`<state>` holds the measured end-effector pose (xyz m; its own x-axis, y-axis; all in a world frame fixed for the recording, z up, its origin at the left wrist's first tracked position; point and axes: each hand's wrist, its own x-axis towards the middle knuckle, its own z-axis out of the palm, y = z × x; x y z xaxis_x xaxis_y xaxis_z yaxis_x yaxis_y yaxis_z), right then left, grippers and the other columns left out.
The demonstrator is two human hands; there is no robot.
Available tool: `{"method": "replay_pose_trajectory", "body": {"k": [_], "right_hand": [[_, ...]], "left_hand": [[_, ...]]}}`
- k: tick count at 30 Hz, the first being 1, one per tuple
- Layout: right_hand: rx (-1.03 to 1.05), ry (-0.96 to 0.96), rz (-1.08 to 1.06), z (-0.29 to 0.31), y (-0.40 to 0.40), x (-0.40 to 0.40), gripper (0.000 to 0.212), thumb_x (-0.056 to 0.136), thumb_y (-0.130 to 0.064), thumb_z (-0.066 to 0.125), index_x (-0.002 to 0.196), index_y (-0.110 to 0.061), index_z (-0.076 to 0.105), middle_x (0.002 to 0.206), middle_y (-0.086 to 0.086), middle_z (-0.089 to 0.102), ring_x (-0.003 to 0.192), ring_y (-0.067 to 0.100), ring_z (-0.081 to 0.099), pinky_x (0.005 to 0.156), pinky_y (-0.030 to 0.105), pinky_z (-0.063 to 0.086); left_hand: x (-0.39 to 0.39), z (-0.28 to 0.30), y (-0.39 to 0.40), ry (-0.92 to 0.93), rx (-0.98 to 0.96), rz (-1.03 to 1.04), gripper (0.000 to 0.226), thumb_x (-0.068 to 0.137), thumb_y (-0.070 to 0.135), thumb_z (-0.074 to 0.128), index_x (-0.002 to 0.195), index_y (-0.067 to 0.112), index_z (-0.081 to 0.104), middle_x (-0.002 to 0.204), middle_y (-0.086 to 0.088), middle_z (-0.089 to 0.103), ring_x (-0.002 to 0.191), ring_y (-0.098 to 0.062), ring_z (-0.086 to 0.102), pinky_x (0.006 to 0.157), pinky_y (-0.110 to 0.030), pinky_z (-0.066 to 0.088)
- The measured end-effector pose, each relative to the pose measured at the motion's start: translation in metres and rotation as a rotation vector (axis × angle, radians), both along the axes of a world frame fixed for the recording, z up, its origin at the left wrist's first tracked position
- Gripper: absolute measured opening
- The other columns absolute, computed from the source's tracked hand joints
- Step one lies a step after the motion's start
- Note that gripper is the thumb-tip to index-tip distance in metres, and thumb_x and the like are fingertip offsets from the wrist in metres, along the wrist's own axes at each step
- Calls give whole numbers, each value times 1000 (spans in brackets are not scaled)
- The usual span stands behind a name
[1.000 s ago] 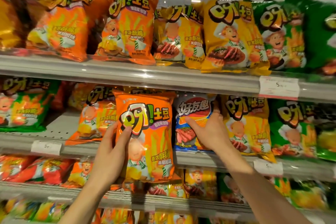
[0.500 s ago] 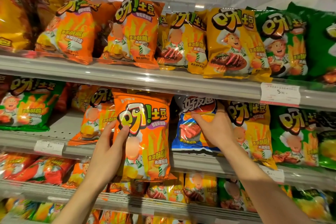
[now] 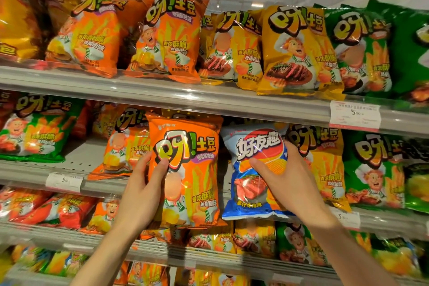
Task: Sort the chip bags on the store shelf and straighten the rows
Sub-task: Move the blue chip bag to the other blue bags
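At the middle shelf [image 3: 162,100], left hand [image 3: 141,195] gripping orange bag [image 3: 188,176], right hand [image 3: 292,183] clutching blue bag [image 3: 246,195] alongside.

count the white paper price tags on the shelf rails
3 clear: white paper price tag upper rail right, one middle rail left, one middle rail right beside the right hand. Lower ones may be hidden.

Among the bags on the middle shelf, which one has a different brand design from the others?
The blue bag, gripped by the right hand. It has a blue-and-white pack with a red circle, while its neighbours, such as the orange bag, share the chef design.
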<state>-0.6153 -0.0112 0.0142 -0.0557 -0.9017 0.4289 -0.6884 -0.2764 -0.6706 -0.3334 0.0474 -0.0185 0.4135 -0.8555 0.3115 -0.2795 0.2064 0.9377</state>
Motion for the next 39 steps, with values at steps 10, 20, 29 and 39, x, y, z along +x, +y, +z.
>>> {"method": "replay_pose_trajectory", "body": {"k": [10, 20, 29, 39], "right_hand": [[-59, -25, -158, 0, 36, -52, 93, 73, -78, 64, 147, -32, 32, 137, -8, 55, 120, 18, 59, 98, 46, 53], [-81, -80, -214, -6, 57, -100, 84, 75, -63, 73, 143, -28, 39, 118, -11, 61, 106, 11, 61, 89, 32, 51], [-131, -65, -202, -11, 54, -108, 83, 77, -61, 74, 143, -24, 42, 119, -12, 59, 100, 1, 60, 82, 8, 44], [-68, -127, -153, -13, 42, -103, 85, 75, -67, 72, 144, -30, 37, 123, -13, 60, 110, 9, 62, 93, 40, 56]], "left_hand": [[-60, 6, -27, -93, -17, -48, 53, 100, 51, 49, 148, 30, 41, 136, 8, 55, 128, -15, 50, 103, -37, 38], [-102, 20, -65, -169, -59, -122, 51, 105, 45, 42, 150, 23, 36, 141, 5, 46, 131, -16, 44, 107, -40, 38], [-127, 17, -100, -215, -36, -64, 74, 96, 63, 32, 137, 2, 40, 129, -23, 54, 117, -41, 55, 93, -56, 49], [-140, 7, -115, -304, -135, 102, 40, 108, 27, 37, 134, -2, 43, 124, -18, 44, 106, -22, 41, 84, -20, 25]]}}
